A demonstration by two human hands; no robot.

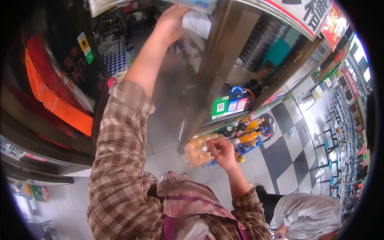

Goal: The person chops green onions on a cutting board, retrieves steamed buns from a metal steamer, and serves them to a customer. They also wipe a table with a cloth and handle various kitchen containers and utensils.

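My left hand [171, 25] is raised at the top of the view, beside a dark wooden post. It grips a thin white sheet [197, 24], blurred and possibly tissue. Just above hangs a clear-and-blue plastic packet [202, 4]; my fingertips are partly hidden near it. In front of my chest, my right hand [222, 153] is lifted with thumb and fingers curled together. A small white spot [205, 148] shows at its fingertips; I cannot tell whether it is held or is a bottle cap behind. Below that hand is a wrapped pack of bottles [192, 156] on the floor.
Orange drink bottles [249, 137] stand in a blue crate [258, 142] by the counter. Payment-code signs [229, 107] stand on the ledge. A wooden post [217, 54] borders the doorway. At lower right a person in grey [309, 210] bends; stools [327, 144] line the tiled hall.
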